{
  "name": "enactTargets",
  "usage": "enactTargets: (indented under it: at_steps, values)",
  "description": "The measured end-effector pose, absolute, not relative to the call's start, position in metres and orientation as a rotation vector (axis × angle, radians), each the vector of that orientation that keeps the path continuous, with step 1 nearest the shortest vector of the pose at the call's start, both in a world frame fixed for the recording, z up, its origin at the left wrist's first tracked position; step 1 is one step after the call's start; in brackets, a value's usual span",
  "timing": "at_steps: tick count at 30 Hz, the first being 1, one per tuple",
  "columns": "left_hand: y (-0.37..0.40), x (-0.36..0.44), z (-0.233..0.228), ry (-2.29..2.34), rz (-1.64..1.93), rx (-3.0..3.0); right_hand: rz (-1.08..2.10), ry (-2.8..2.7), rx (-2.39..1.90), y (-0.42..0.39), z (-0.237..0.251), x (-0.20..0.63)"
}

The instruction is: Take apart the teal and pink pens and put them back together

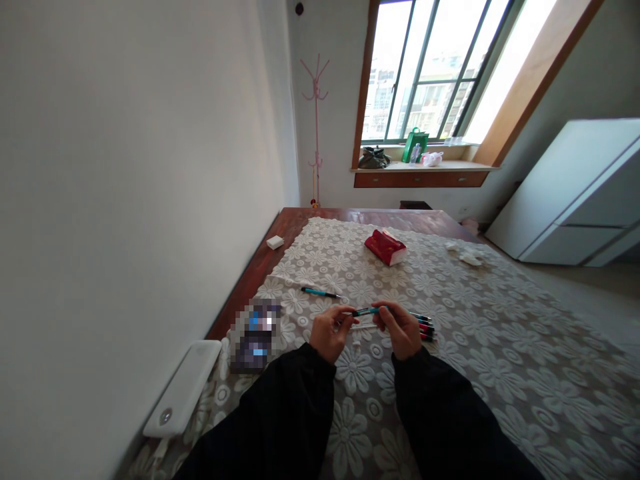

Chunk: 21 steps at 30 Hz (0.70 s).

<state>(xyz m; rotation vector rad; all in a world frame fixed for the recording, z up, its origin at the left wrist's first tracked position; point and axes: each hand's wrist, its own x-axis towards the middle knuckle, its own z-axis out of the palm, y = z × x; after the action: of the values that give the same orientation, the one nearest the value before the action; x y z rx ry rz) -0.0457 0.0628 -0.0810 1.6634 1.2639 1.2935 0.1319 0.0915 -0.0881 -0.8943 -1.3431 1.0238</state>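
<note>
1. Over the floral tablecloth (pixel 500 360), both black-sleeved forearms converge.
2. Left hand (pixel 327 331) and right hand (pixel 401 330) each pinch one end of a teal pen (pixel 367 311), held level.
3. Beyond lie a second teal pen (pixel 320 292) and a red book (pixel 385 247).

A grey cloth (pixel 500 347) patterned with white daisy-like flowers is covering the reddish-brown wooden table (pixel 300 220), and a teal pen (pixel 366 311) is showing between the left hand (pixel 327 333) and the right hand (pixel 403 331) (both sleeves are showing black). A second teal pen (pixel 320 292) is lying with a black tip, a red book (pixel 384 247) is showing white page edges, and a pale pink coat stand (pixel 315 120) is standing against the white wall.
</note>
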Motion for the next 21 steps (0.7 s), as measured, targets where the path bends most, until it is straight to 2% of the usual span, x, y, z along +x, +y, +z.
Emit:
enactTargets:
  at_steps: [21]
  values:
    - [0.062, -0.05, -0.086, 1.395, 1.233, 1.837, 0.988, -1.367, -0.879, 0.081, -0.081, 0.125]
